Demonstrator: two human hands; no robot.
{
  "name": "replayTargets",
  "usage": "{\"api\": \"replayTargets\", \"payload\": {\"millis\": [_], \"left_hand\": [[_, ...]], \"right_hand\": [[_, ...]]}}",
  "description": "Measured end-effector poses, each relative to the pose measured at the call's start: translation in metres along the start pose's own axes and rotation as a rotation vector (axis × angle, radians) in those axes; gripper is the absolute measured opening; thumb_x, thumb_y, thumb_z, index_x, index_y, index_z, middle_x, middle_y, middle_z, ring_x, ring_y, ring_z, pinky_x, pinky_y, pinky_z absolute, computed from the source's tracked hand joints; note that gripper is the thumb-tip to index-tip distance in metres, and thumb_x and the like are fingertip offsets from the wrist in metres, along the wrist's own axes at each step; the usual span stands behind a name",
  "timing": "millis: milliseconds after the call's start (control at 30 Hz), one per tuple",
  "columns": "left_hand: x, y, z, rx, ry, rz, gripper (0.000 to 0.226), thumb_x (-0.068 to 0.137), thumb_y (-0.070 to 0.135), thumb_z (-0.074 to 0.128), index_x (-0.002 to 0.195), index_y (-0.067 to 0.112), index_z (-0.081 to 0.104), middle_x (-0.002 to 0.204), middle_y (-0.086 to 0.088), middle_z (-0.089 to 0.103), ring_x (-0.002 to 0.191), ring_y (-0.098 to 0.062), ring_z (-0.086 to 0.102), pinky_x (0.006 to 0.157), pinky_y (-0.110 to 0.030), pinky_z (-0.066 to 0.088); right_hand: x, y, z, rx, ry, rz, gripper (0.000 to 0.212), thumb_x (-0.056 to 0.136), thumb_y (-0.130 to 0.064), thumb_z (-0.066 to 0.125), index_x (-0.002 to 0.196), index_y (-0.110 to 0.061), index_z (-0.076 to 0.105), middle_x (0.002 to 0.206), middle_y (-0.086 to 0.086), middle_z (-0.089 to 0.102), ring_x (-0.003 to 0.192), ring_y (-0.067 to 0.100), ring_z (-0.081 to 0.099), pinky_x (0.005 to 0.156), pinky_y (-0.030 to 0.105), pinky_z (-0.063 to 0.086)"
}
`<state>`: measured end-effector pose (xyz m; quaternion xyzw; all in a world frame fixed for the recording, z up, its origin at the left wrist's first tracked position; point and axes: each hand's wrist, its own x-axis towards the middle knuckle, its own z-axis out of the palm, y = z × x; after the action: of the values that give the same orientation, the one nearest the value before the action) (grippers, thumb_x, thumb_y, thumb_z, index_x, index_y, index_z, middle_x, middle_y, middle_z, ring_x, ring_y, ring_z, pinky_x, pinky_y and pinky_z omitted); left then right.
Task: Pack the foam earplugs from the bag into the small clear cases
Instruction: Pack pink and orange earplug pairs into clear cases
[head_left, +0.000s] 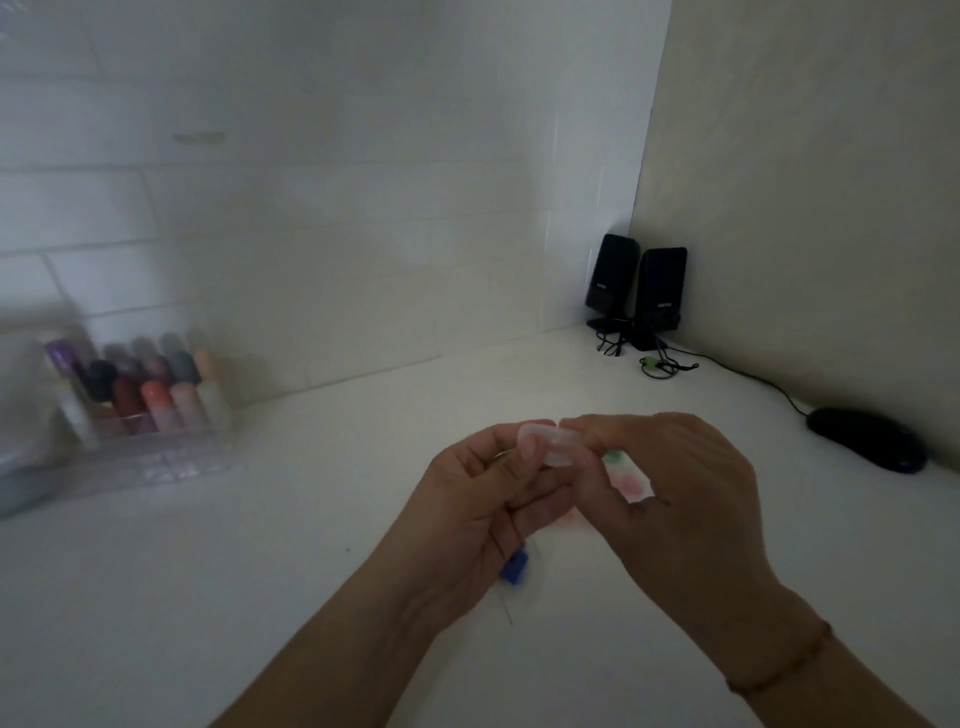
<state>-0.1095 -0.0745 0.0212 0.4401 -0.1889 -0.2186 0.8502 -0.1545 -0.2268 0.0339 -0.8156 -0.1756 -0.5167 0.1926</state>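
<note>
A small clear case is held up over the white counter between both hands. My left hand pinches its left end with thumb and fingers. My right hand grips its right end with curled fingers. Blurred pink and green earplugs show on the counter behind my right hand, partly hidden by it. A small blue thing shows below my left palm; whether it hangs from the hand or lies on the counter is unclear. The bag is not clearly visible.
A clear organiser with several coloured bottles stands at the left against the tiled wall. Two black speakers with cables fill the back right corner. A black mouse lies at the right. White counter spreads in front.
</note>
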Motion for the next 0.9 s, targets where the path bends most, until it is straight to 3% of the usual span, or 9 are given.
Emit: {"api": "replayTargets", "payload": {"millis": [133, 233, 333, 400, 533, 600, 667, 767, 900], "left_hand": [[0.000, 0.015, -0.014, 0.206, -0.135, -0.017, 0.047, 0.076, 0.017, 0.072, 0.119, 0.000, 0.064, 0.115, -0.026, 0.067, 0.102, -0.033, 0.068, 0.088, -0.038, 0.057], [0.005, 0.032, -0.030, 0.428, -0.197, -0.019, 0.040, 0.085, 0.011, 0.065, 0.124, 0.002, 0.061, 0.117, -0.025, 0.066, 0.108, -0.036, 0.066, 0.092, -0.041, 0.054], [0.017, 0.046, -0.049, 0.398, -0.046, 0.008, 0.041, 0.081, 0.014, 0.069, 0.120, 0.003, 0.062, 0.109, -0.019, 0.071, 0.104, -0.032, 0.068, 0.086, -0.034, 0.056], [0.025, 0.047, -0.066, 0.292, 0.092, 0.023, 0.038, 0.080, 0.015, 0.064, 0.117, 0.005, 0.062, 0.103, -0.012, 0.073, 0.099, -0.026, 0.070, 0.083, -0.031, 0.058], [0.035, 0.032, -0.086, -0.024, 0.240, -0.030, 0.033, 0.080, 0.011, 0.061, 0.112, 0.002, 0.062, 0.101, -0.014, 0.070, 0.092, -0.023, 0.071, 0.083, -0.032, 0.059], [0.041, 0.027, -0.088, -0.125, 0.323, -0.081, 0.032, 0.080, 0.009, 0.064, 0.111, 0.002, 0.060, 0.099, -0.015, 0.070, 0.089, -0.023, 0.070, 0.080, -0.030, 0.059], [0.044, 0.024, -0.092, -0.168, 0.391, -0.111, 0.025, 0.089, 0.005, 0.059, 0.113, 0.000, 0.058, 0.099, -0.017, 0.069, 0.088, -0.024, 0.070, 0.080, -0.032, 0.059], [0.045, 0.024, -0.098, -0.209, 0.463, -0.126, 0.018, 0.097, 0.003, 0.050, 0.112, -0.003, 0.057, 0.100, -0.021, 0.068, 0.086, -0.027, 0.070, 0.079, -0.035, 0.059], [0.044, 0.028, -0.099, -0.241, 0.474, -0.136, 0.017, 0.098, 0.008, 0.050, 0.108, -0.003, 0.057, 0.105, -0.024, 0.065, 0.091, -0.031, 0.067, 0.080, -0.039, 0.057]], "right_hand": [[0.012, -0.007, 0.005, 0.177, -0.161, 0.284, 0.019, 0.086, -0.040, 0.052, 0.085, -0.024, 0.062, 0.081, -0.013, 0.066, 0.074, 0.007, 0.063, 0.066, 0.031, 0.050], [0.023, -0.005, 0.018, 0.251, -0.293, 0.307, 0.011, 0.089, -0.038, 0.054, 0.091, -0.029, 0.061, 0.095, -0.017, 0.063, 0.095, 0.003, 0.059, 0.075, 0.022, 0.047], [0.023, 0.001, 0.025, 0.381, -0.279, 0.393, 0.003, 0.087, -0.031, 0.060, 0.088, -0.031, 0.062, 0.117, -0.020, 0.057, 0.110, 0.005, 0.055, 0.080, 0.027, 0.050], [0.010, 0.011, 0.027, 0.316, -0.316, 0.435, 0.008, 0.081, -0.028, 0.062, 0.078, -0.034, 0.060, 0.120, -0.021, 0.055, 0.111, 0.004, 0.054, 0.086, 0.036, 0.051], [-0.022, 0.025, 0.035, 0.118, -0.671, 0.250, 0.010, 0.077, -0.033, 0.070, 0.076, -0.042, 0.065, 0.141, -0.017, 0.044, 0.135, 0.010, 0.029, 0.108, 0.041, 0.035], [-0.031, 0.023, 0.042, 0.132, -0.835, 0.145, 0.011, 0.078, -0.045, 0.061, 0.088, -0.048, 0.066, 0.154, -0.023, 0.020, 0.145, 0.008, 0.003, 0.114, 0.036, 0.020], [-0.035, 0.018, 0.049, 0.132, -0.923, 0.106, 0.025, 0.079, -0.057, 0.048, 0.098, -0.052, 0.064, 0.157, -0.025, 0.000, 0.146, 0.009, -0.012, 0.116, 0.038, 0.015], [-0.036, 0.010, 0.060, 0.123, -0.972, 0.095, 0.033, 0.079, -0.068, 0.044, 0.105, -0.055, 0.060, 0.157, -0.025, -0.010, 0.146, 0.012, -0.017, 0.117, 0.045, 0.016], [-0.040, 0.002, 0.073, 0.072, -0.997, 0.059, 0.024, 0.080, -0.066, 0.056, 0.102, -0.060, 0.061, 0.156, -0.026, -0.008, 0.145, 0.010, -0.016, 0.115, 0.034, 0.011]]}}
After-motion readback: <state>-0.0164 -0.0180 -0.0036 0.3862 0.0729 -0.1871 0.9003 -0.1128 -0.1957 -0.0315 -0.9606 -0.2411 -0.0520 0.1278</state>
